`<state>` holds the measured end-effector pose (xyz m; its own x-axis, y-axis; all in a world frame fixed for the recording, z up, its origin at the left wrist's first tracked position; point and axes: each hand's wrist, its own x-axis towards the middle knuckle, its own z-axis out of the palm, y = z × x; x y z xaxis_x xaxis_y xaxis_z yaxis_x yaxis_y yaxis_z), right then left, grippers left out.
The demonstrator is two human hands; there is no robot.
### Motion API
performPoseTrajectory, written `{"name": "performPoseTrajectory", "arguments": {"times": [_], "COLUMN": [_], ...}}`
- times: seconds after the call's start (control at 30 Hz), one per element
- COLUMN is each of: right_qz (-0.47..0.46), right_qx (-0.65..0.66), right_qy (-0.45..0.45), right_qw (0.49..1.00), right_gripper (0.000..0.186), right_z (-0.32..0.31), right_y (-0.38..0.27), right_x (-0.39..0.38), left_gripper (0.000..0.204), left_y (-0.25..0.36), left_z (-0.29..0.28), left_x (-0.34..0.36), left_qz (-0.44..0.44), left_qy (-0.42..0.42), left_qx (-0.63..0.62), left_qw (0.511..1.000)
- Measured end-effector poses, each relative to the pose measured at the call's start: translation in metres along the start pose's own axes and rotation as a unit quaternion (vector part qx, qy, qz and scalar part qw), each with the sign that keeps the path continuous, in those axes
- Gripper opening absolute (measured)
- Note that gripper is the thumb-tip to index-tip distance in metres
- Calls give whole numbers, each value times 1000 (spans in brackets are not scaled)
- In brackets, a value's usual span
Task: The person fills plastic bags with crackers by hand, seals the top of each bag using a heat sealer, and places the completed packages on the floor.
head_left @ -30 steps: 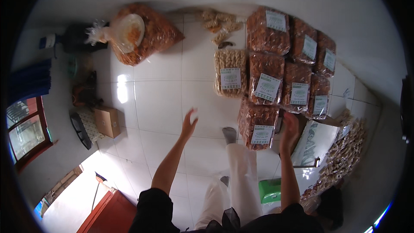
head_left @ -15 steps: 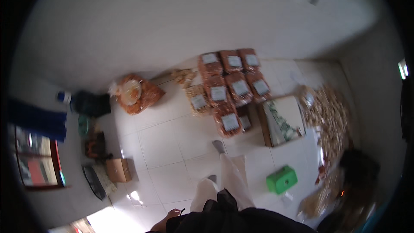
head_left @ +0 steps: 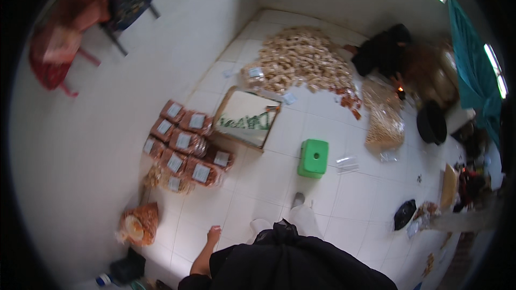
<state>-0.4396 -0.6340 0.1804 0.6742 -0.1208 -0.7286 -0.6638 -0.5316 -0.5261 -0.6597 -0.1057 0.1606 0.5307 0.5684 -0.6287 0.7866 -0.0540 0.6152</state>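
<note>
Your left grip hangs above the white tiled floor, holding nothing that shows, its fingers too small and blurred to tell whether they stand apart or together; your right grip is out of sight, its state unknown. Nearest to the left one, and apart from it, the clear-wrapped reddish-brown packs sit clustered on the floor near the wall, pale labels facing up, with a pale pack at the edge closest to you. They look light for their bulk, with slick, crinkly film and contents that are probably brittle; you would do best to support one from beneath or spread both palms along its sides, without squeezing. A knotted-looking orange sack stands just beyond, likely softer and apt to sag. Farther out are a shallow box, a green stool and a heap of pale packets, with a person in dark clothes beside it. The packs hide one another's lower sides, that person's hands are hard to make out, and the clutter at far right dissolves into shadow.
</note>
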Motion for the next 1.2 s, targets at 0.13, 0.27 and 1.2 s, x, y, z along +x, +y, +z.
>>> {"name": "performPoseTrajectory", "arguments": {"times": [0.13, 0.27, 1.2], "right_qz": [79, 139, -241], "right_qx": [46, 25, -231], "right_qy": [38, 46, 13], "right_qw": [995, 989, 943], "right_gripper": [25, 24, 19], "right_z": [-40, -63, -118], "right_y": [45, 80, -540], "right_x": [-3, -6, 434], "left_gripper": [29, 28, 26], "left_y": [117, 258, 511], "left_z": [28, 88, 152], "left_x": [81, 122, 407], "left_qz": [76, 185, 212], "left_qy": [-41, -90, -19], "left_qx": [130, 44, -2], "left_qw": [988, 978, 977]}}
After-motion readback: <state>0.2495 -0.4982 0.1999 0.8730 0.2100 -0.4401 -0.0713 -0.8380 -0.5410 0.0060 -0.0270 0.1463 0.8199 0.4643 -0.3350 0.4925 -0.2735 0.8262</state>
